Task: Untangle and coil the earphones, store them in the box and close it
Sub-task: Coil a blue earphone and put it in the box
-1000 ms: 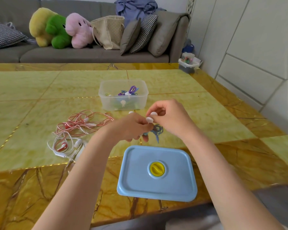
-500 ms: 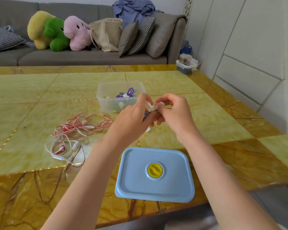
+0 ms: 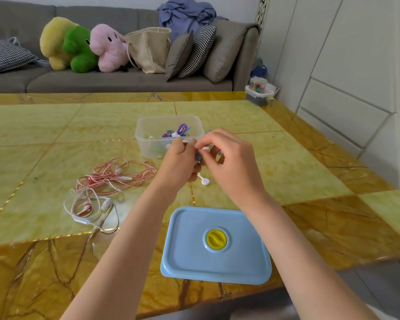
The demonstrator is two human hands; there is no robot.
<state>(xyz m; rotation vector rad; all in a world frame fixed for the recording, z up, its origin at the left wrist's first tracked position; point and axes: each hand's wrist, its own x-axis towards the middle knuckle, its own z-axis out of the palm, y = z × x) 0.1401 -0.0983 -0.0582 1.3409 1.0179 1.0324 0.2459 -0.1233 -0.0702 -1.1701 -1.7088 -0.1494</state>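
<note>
My left hand (image 3: 179,161) and my right hand (image 3: 226,161) meet just in front of the clear plastic box (image 3: 148,144), both pinching a small coiled blue earphone set. Its bundle is mostly hidden between my fingers; one white earbud (image 3: 205,181) dangles below them. Inside the box lie coiled purple and blue earphones (image 3: 178,132). The light blue lid (image 3: 189,255) with a yellow round valve lies flat near the table's front edge. A tangled red-and-white earphone pile (image 3: 111,176) and another red-white set (image 3: 88,209) lie to the left.
The yellow marble table (image 3: 286,158) spreads wide around the box. A small container (image 3: 259,93) stands at its far right corner. Behind is a grey sofa with plush toys, a bag and cushions. White cabinets line the right.
Both hands have risen and moved away from me toward the box, carrying the blue earphones; a white earbud now hangs below them.
</note>
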